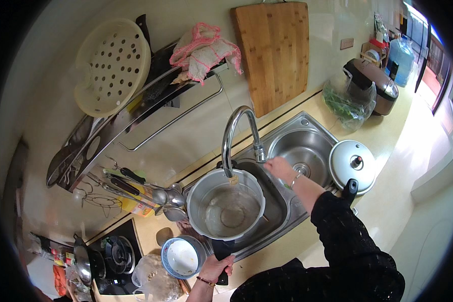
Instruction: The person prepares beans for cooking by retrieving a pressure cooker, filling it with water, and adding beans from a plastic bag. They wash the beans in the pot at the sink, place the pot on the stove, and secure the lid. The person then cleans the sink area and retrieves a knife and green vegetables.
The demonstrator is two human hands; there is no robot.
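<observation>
My left hand [213,268] is closed around the black handle [223,249] of a large metal pressure cooker pot [193,211]. The pot rests over the left bowl of a stainless steel double sink [279,188], with clear water in its bottom. Above its far rim hangs the spout of a curved chrome faucet [228,139], with a tan piece at its tip. My right hand [281,168], fingers curled, is at the faucet's base; whether it grips a lever is hidden. The cooker's lid [349,160], with a black handle, lies right of the round sink bowl [313,143].
Left of the pot stand a blue-rimmed bowl [165,260], a plastic bag [154,275] and a gas stove [117,256]. Ladles [170,198] hang close to the pot's left rim. A bag of greens [347,102] and a rice cooker [377,83] stand right. Behind leans a cutting board [275,56].
</observation>
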